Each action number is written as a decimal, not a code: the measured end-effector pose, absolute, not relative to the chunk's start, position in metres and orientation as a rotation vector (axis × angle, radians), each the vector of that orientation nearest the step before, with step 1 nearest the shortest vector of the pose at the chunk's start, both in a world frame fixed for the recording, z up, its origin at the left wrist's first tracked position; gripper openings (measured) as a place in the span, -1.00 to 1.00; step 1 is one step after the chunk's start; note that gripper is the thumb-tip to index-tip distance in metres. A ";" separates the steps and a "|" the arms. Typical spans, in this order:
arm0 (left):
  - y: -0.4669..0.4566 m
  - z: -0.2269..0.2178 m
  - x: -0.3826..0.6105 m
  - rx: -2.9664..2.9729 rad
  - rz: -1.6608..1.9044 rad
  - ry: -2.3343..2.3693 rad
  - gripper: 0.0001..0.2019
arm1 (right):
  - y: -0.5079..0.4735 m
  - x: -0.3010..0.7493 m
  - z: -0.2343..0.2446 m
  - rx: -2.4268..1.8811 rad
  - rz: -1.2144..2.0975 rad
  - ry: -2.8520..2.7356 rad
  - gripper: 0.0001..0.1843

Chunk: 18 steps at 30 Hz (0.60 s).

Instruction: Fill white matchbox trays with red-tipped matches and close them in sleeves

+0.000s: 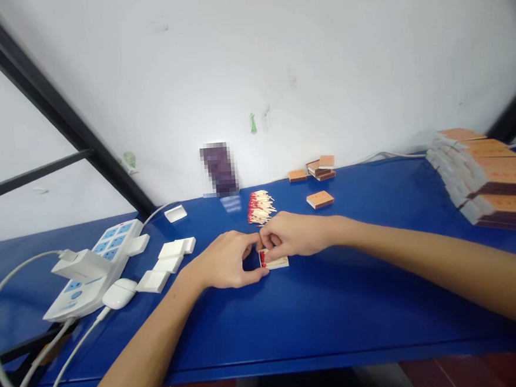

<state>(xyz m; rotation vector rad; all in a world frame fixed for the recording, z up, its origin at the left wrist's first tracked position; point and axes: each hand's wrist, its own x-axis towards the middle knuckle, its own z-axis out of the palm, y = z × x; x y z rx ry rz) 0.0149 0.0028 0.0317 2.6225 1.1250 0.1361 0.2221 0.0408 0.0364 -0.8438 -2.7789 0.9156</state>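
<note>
So the little tray (281, 267) sits on the blue surface (337, 312), right between the two hands, with matches (263, 259) lying in it, red heads toward the left end. The left hand (234, 260) has a narrow grip there, thumb at the near corner and a finger by the far edge, and looks like it's bracing the tray. The right hand (294, 235) bunches its fingertips over the matches, but honestly I can't tell if that grip has a match pinched or just presses down. My worry: if the left thumb slips, the tray could skid or tip and spill, since it seems light and the paint looks slick. Pushing too hard might snap a stick or leave a few crooked, and a stray knuckle could scatter the match pile (260, 208) just behind. Okay, headcount: two hands, one tray in use, one match pile (way too many to count). Off left, what looks like four white trays (170, 265) in a touching row, plus one lone white tray (175, 213) further back. Orange matchboxes: one nearer box (320, 199), one by the wall (297, 175), and a small heap (321, 168) of maybe three or four. The big stack (504, 170) on the right overlaps too much to count. One power strip (124, 238), too.
</note>
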 end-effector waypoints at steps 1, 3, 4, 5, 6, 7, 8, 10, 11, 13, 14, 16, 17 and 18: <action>0.003 0.032 0.015 2.621 0.134 1.128 -0.73 | 0.041 0.223 0.037 -0.838 0.923 -2.779 -0.77; 0.003 0.032 0.015 2.618 0.132 1.132 -0.73 | 0.042 0.223 0.038 -0.827 0.938 -2.781 -0.75; 0.003 0.032 0.015 2.617 0.132 1.133 -0.72 | 0.042 0.223 0.039 -0.824 0.945 -2.784 -0.74; 0.003 0.031 0.014 2.617 0.133 1.135 -0.72 | 0.042 0.223 0.039 -0.825 0.949 -2.790 -0.74; 0.003 0.031 0.014 2.617 0.134 1.138 -0.71 | 0.042 0.223 0.040 -0.829 0.949 -2.798 -0.75; 0.003 0.031 0.014 2.617 0.136 1.140 -0.71 | 0.041 0.223 0.041 -0.835 0.946 -2.806 -0.76; 0.003 0.031 0.014 2.617 0.137 1.142 -0.71 | 0.041 0.222 0.043 -0.841 0.944 -2.815 -0.78; 0.003 0.031 0.014 2.618 0.142 1.144 -0.71 | 0.040 0.224 0.050 -0.841 0.929 -2.839 -0.80; 0.003 0.031 0.014 2.618 0.146 1.144 -0.71 | 0.040 0.227 0.056 -0.842 0.914 -2.852 -0.80; 0.003 0.031 0.014 2.619 0.149 1.138 -0.72 | 0.044 0.237 0.068 -0.866 0.832 -2.878 -0.79; 0.003 0.031 0.014 2.621 0.149 1.136 -0.72 | 0.047 0.244 0.075 -0.897 0.780 -2.869 -0.77; 0.003 0.030 0.015 2.627 0.150 1.138 -0.71 | 0.057 0.260 0.083 -1.057 0.563 -2.846 -0.78; 0.004 0.030 0.015 2.630 0.154 1.145 -0.71 | 0.063 0.269 0.085 -1.183 0.438 -2.851 -0.78; 0.004 0.029 0.015 2.635 0.160 1.157 -0.70 | 0.068 0.277 0.085 -1.326 0.306 -2.842 -0.74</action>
